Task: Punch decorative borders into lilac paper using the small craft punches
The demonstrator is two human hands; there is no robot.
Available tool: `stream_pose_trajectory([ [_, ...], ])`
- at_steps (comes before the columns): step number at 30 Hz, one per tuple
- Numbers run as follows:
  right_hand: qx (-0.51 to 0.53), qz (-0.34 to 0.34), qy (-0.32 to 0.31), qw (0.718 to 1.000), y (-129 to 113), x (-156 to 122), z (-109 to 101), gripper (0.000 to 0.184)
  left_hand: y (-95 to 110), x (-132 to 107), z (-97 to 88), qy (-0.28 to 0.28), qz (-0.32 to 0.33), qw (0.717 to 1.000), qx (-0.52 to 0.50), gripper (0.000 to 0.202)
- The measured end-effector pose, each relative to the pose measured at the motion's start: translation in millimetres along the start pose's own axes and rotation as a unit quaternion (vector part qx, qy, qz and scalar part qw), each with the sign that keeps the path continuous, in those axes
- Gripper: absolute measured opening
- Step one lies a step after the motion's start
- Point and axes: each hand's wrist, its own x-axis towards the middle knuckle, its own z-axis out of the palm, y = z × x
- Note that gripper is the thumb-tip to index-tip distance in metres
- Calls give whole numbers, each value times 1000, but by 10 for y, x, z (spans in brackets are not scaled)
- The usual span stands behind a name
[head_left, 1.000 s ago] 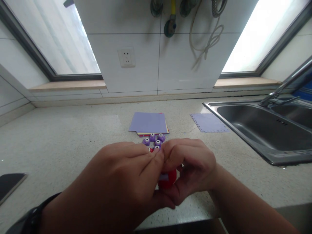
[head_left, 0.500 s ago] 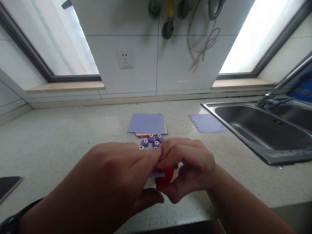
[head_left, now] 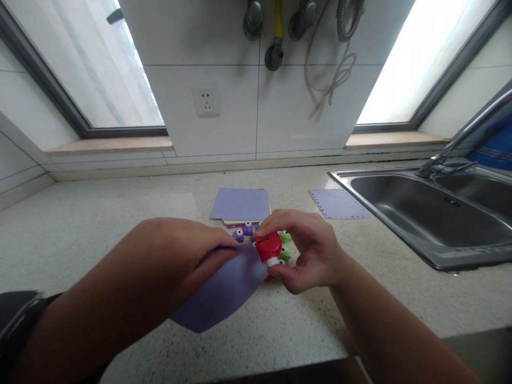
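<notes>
My left hand [head_left: 188,253] pinches a purple sheet of paper [head_left: 224,298], which hangs bent below the fingers. Between the thumb and fingers of my right hand [head_left: 310,250] is a red craft punch [head_left: 269,246] with a white part at its lower end. The sheet's right edge reaches the punch; whether it sits in the slot I cannot tell. Behind the hands stand several small purple punches [head_left: 248,229] and green punches [head_left: 285,236], partly hidden by my fingers.
A stack of coloured paper [head_left: 241,204] lies behind the small punches. To its right is a purple sheet with notched edges [head_left: 338,204], beside the steel sink [head_left: 420,213] and its faucet [head_left: 436,162]. A tiled wall with a socket [head_left: 206,102] rises behind the counter [head_left: 132,208].
My hands have moved apart. The red punch has turned and now shows its top in my right hand, and more of the purple sheet has come into view below my left hand.
</notes>
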Motion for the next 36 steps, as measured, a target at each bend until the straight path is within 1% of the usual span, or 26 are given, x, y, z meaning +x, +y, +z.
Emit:
stream_pose_trajectory([
  [1, 3, 16, -1, 1000, 21, -12, -17, 43, -10, 24, -48, -36, -31, 999, -7, 25],
  [3, 15, 47, 9, 999, 63, -34, -45, 43, -30, 64, -128, -80, -86, 993, -22, 28],
  [4, 25, 64, 18, 997, 82, -43, -56, 43, -41, 78, -152, -92, -109, 989, -33, 30],
  [7, 66, 110, 54, 990, 129, -59, -80, 39, -83, 92, -156, -113, -159, 977, -91, 33],
  [9, 85, 133, 62, 986, 158, -61, -99, 36, -114, 90, -128, -117, -182, 967, -133, 35],
  [11, 85, 140, 62, 985, 194, -59, -125, 34, -142, 89, -103, -120, -197, 959, -166, 35],
  [14, 82, 143, 75, 983, 264, -51, -159, 33, -183, 95, -92, -125, -210, 948, -202, 30],
  [16, 116, 161, 105, 974, 310, -44, -165, 30, -211, 99, -87, -129, -217, 941, -224, 28],
  [17, 153, 178, 128, 964, 325, -39, -162, 27, -225, 100, -81, -133, -221, 937, -235, 28],
  [18, 199, 197, 152, 948, 334, -33, -155, 23, -240, 100, -72, -136, -225, 933, -246, 29],
  [20, 299, 234, 195, 904, 327, -17, -134, 17, -268, 97, -43, -143, -235, 924, -264, 32],
  [22, 373, 265, 218, 862, 294, -1, -111, 22, -292, 91, -11, -148, -240, 919, -276, 36],
  [23, 395, 277, 224, 847, 273, 7, -100, 26, -301, 88, 3, -150, -240, 917, -280, 37],
  [25, 413, 295, 233, 830, 232, 21, -79, 31, -313, 83, 19, -153, -239, 915, -286, 37],
  [28, 420, 301, 233, 824, 182, 35, -54, 33, -317, 87, 16, -154, -238, 918, -276, 36],
  [32, 436, 289, 220, 824, 130, 47, -33, 31, -303, 98, -3, -156, -231, 922, -267, 32],
  [36, 428, 293, 220, 826, 92, 51, -25, 31, -287, 96, -3, -165, -234, 920, -269, 32],
])
